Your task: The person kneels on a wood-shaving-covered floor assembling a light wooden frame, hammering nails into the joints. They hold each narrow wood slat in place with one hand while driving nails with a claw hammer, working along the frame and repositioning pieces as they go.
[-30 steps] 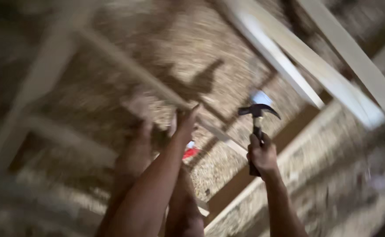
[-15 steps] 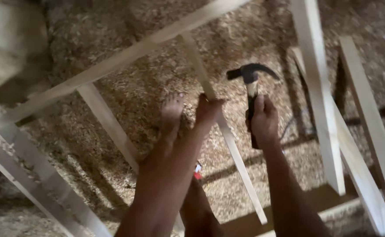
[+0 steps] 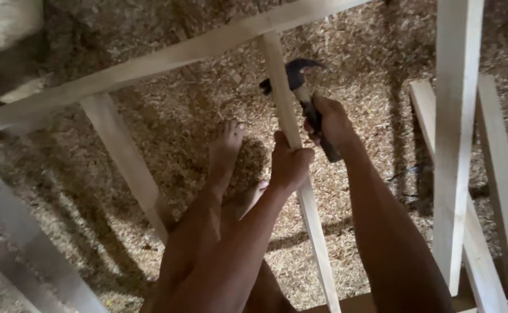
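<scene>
- The left hand (image 3: 290, 165) is wrapping its fingers tightly round a thin pale wooden slat (image 3: 291, 174) that is running from the upper middle of the frame down to the bottom edge.
- The right hand (image 3: 332, 122) is clenching the dark handle of a claw hammer (image 3: 300, 87), just right of the slat; its dull metal head is sitting at upper centre, close beside the slat.
- The slat is meeting a long, rough-sawn rail (image 3: 167, 58) slanting across the top; more flat pale boards (image 3: 456, 145) are standing at the right.
- A bare foot (image 3: 226, 145) is resting left of centre; a second foot is mostly hiding behind the left forearm.
- The upper left corner is blurring out, and the boards are getting cut off at the edges.
- Coarse tan wood shavings (image 3: 173, 133) are covering the floor.
</scene>
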